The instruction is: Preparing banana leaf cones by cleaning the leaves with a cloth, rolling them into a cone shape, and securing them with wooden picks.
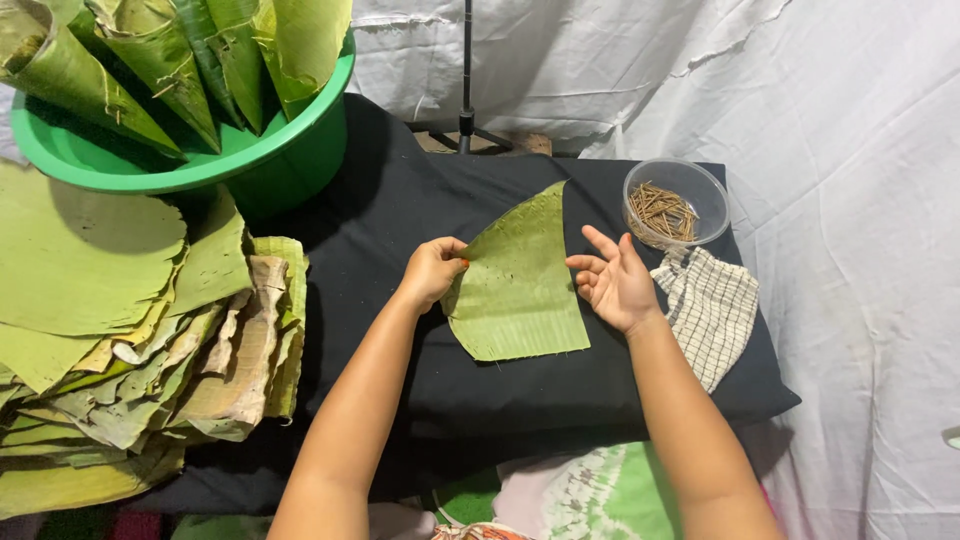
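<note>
Green, fan-shaped cut leaf piece [520,285] lies on the black cloth [380,230], long axis running away from the person. Left hand [432,272] pinches its near-left edge; right hand [614,280], fingers spread and empty, hovers just beside the opposite edge.

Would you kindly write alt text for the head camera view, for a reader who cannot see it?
A person's left hand pinches the edge of a cut green leaf piece on a black cloth, the right hand open beside it. A clear bowl of small sticks and a checked cloth lie right; stacked leaves and a green basin of leaf cones left.
</note>
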